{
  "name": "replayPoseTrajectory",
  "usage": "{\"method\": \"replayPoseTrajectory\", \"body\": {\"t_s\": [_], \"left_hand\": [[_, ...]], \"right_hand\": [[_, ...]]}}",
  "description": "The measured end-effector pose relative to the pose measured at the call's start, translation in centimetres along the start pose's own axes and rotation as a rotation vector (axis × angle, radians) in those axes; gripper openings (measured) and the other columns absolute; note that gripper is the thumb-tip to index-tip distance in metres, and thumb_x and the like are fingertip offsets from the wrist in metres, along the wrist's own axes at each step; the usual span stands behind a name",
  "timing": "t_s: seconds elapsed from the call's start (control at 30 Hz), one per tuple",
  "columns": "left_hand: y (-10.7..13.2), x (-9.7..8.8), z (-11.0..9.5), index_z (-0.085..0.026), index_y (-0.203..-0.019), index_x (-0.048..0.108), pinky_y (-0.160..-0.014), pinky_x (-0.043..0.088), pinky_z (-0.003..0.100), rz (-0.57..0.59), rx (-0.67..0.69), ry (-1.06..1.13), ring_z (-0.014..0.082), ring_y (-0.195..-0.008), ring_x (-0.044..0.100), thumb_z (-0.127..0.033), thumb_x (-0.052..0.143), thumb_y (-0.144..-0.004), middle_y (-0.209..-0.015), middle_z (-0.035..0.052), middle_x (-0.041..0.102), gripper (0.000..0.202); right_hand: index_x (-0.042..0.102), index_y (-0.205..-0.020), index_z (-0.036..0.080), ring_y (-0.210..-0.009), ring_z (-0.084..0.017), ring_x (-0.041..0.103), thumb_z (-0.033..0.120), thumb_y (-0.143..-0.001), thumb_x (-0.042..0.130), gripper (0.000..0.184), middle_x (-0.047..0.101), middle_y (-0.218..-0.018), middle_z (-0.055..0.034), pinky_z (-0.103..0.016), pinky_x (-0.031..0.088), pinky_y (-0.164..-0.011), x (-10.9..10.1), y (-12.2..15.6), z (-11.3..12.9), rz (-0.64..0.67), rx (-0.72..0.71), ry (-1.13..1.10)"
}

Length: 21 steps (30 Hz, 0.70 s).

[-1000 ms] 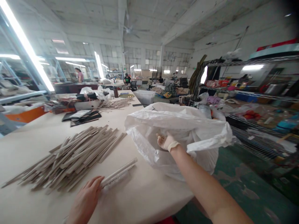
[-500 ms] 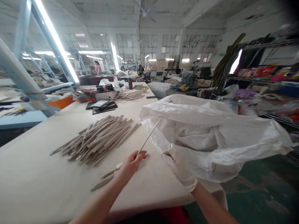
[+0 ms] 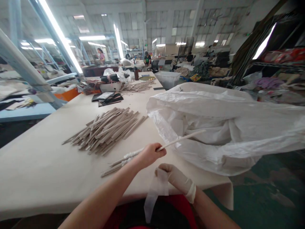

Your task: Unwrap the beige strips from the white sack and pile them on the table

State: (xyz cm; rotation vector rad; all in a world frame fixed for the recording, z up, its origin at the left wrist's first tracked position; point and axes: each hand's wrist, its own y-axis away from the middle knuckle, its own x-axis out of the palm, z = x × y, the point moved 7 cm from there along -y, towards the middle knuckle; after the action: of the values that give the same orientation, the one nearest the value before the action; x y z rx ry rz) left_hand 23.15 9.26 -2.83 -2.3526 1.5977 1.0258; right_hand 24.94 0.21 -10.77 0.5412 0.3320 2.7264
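Note:
My bare left hand (image 3: 151, 154) is closed around the end of a thin beige strip (image 3: 182, 139), whose far end reaches over the mouth of a large white woven bag (image 3: 207, 97). Just below it, my right hand (image 3: 176, 178), in a pale glove, pinches a translucent white plastic strip (image 3: 154, 194) that hangs over the table's front edge. Beside my left forearm lie more beige strips (image 3: 107, 173), with white material (image 3: 131, 155) around them. Further left rests a loose pile of similar flat strips (image 3: 107, 132).
The cloth-covered table (image 3: 43, 168) ends just in front of me. Black flat pieces (image 3: 111, 100) and a dark bottle (image 3: 136, 73) stand farther back. A plastic bin (image 3: 168, 79) is beyond the bag. Co-workers (image 3: 147, 60) are in the distance.
My right hand has moved from the bag's edge down toward me and now shows a translucent strip. My left hand has shifted right, its beige strip now lying flatter and pointing toward the bag.

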Motion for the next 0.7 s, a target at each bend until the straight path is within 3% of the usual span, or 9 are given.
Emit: {"method": "replayPoseTrajectory", "body": {"t_s": [0.1,0.23,0.37,0.5,0.57,0.7], "left_hand": [[1.2,-0.7,0.0,-0.013,-0.084,0.063,-0.050,0.030,0.019,0.040,0.010,-0.018,0.0083,-0.056,0.038,-0.037,0.052,-0.073,-0.059,-0.0047,0.046,0.029],[3.1,0.1,1.0,-0.016,-0.101,0.062,-0.051,0.031,0.018,0.183,-0.008,0.001,0.0086,-0.058,0.042,-0.023,0.053,-0.068,-0.070,-0.0031,0.054,0.035],[3.6,0.8,1.9,-0.016,-0.093,0.065,-0.051,0.030,0.019,0.205,-0.053,-0.006,0.0084,-0.056,0.041,-0.022,0.049,-0.069,-0.066,-0.0031,0.054,0.029],[3.8,1.5,1.7,-0.016,-0.091,0.063,-0.051,0.031,0.018,0.296,-0.071,0.087,0.0078,-0.055,0.039,-0.028,0.051,-0.070,-0.064,-0.0047,0.051,0.027],[3.6,1.6,1.5,-0.015,-0.085,0.062,-0.051,0.031,0.018,0.287,-0.056,0.047,0.0081,-0.055,0.039,-0.030,0.052,-0.070,-0.061,-0.0053,0.049,0.023],[2.8,0.8,1.1,-0.015,-0.074,0.060,-0.050,0.028,0.020,0.148,-0.048,-0.054,0.0084,-0.054,0.036,-0.039,0.050,-0.075,-0.056,-0.0061,0.043,0.027]], "right_hand": [[0.058,-0.054,0.017,-0.047,-0.010,0.039,0.041,-0.061,0.067,0.027,0.051,-0.050,0.0030,-0.024,0.030,-0.047,-0.3,0.5,-1.6,0.015,0.086,-0.044],[0.061,-0.057,0.016,-0.046,-0.009,0.039,0.044,-0.058,0.070,0.029,0.051,-0.049,0.0037,-0.023,0.030,-0.048,-0.6,0.1,-1.2,0.050,0.088,-0.055],[0.065,-0.061,0.016,-0.046,-0.009,0.040,0.044,-0.060,0.069,0.028,0.055,-0.053,0.0031,-0.023,0.033,-0.049,0.1,0.3,0.0,0.082,0.069,-0.122],[0.064,-0.060,0.015,-0.048,-0.009,0.042,0.043,-0.062,0.069,0.028,0.053,-0.052,0.0027,-0.024,0.034,-0.050,0.7,0.9,-0.5,0.139,0.125,-0.139],[0.064,-0.063,0.015,-0.049,-0.009,0.043,0.039,-0.061,0.070,0.025,0.053,-0.054,0.0028,-0.024,0.034,-0.051,1.0,1.0,-0.9,0.130,0.111,-0.123],[0.060,-0.060,0.015,-0.049,-0.009,0.040,0.033,-0.063,0.067,0.019,0.051,-0.053,0.0033,-0.023,0.031,-0.049,2.7,1.6,-2.0,0.167,0.113,-0.002]]}}
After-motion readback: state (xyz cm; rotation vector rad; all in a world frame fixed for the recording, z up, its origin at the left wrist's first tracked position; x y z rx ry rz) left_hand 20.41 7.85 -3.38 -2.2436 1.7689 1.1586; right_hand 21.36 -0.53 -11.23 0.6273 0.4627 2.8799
